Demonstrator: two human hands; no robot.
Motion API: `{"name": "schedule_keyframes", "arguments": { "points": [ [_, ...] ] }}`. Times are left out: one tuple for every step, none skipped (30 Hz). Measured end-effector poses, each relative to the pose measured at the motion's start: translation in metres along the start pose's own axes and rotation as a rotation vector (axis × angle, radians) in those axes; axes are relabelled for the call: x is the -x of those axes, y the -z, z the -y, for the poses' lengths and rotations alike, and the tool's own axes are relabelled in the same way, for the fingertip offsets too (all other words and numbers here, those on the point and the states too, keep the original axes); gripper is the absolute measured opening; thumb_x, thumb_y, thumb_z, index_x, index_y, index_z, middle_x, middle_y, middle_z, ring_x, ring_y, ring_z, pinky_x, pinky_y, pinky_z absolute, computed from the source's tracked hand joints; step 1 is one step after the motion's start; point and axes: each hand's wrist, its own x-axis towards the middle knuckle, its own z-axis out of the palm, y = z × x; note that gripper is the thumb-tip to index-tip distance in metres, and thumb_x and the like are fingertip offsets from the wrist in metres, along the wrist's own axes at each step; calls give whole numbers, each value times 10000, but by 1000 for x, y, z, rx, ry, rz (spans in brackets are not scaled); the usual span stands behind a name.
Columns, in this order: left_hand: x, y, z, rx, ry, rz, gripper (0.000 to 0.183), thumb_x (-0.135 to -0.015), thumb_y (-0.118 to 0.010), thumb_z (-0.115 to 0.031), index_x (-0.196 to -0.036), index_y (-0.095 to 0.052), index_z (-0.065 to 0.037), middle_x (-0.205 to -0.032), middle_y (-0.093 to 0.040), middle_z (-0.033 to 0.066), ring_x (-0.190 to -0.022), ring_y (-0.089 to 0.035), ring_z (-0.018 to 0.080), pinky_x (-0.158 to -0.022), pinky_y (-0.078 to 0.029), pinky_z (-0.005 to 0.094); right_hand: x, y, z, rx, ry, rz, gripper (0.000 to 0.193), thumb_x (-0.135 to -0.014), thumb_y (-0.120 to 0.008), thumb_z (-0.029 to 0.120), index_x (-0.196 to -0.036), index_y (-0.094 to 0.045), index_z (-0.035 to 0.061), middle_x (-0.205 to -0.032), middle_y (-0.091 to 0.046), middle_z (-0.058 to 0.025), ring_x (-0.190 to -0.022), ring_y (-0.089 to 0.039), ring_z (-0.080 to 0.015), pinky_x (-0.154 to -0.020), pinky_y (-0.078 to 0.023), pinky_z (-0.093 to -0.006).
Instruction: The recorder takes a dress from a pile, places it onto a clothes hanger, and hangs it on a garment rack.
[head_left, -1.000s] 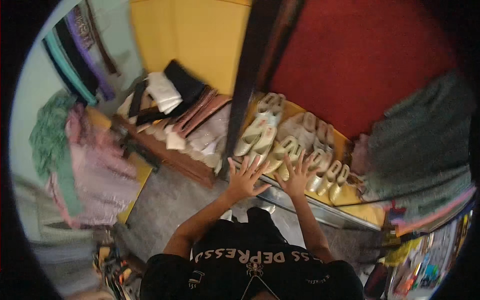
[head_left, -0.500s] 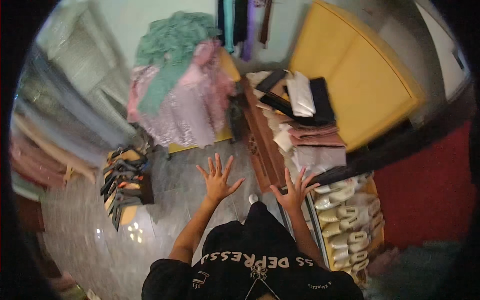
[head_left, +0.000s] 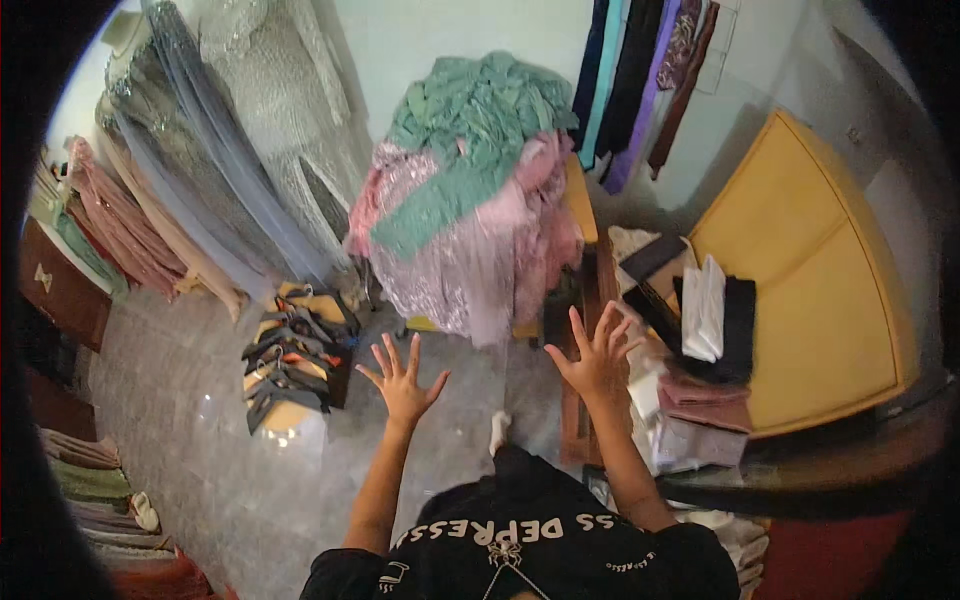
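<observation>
My left hand (head_left: 402, 388) is stretched out over the floor with its fingers spread, holding nothing. To its right, my right hand (head_left: 592, 358) is also raised and empty, fingers apart and slightly bent. Ahead of both hands lies a heap of garments: a ruffled green dress (head_left: 490, 105) on top of a shiny pink sequined dress (head_left: 425, 270). Beside my right hand is a stack of folded clothes, with a white plastic-wrapped packet (head_left: 704, 312), dusty pink folded cloth (head_left: 703, 400) and a pale grey packet (head_left: 700, 443). Neither hand touches any of these.
A box of black hangers (head_left: 290, 355) stands on the grey tiled floor (head_left: 180, 420) at left. Long gowns (head_left: 270, 90) line the far left wall. Ties or sashes (head_left: 625, 90) hang at the back. A large yellow panel (head_left: 810, 290) leans at right.
My view has turned left, so the garment heap and folded stack appear farther right, and more gowns show. Both hands stay raised, spread and empty; the rows of shoes have mostly left view.
</observation>
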Motion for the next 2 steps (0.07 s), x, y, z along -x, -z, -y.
{"name": "schedule_keyframes", "arguments": {
  "points": [
    [-18,-7,2,-2,-17,-25,801,-691,-616,-569,-1360,-334,-230,-1451,-109,195,-1348,-5,364,-956,72,663,-14,-9,-2,-24,19,-73,694,-744,-527,624,-1345,-339,331,-1459,-37,-189,-1295,41,-495,-852,51,-755],
    [-32,-13,4,-12,-19,-38,801,-691,-616,-569,-1360,-334,-230,-1451,-109,195,-1348,-5,364,-956,72,663,-25,-16,-3,-47,44,-135,702,-746,-531,619,-1350,-334,320,-1460,-36,-184,-1300,62,-483,-853,69,-750]
  ]
}}
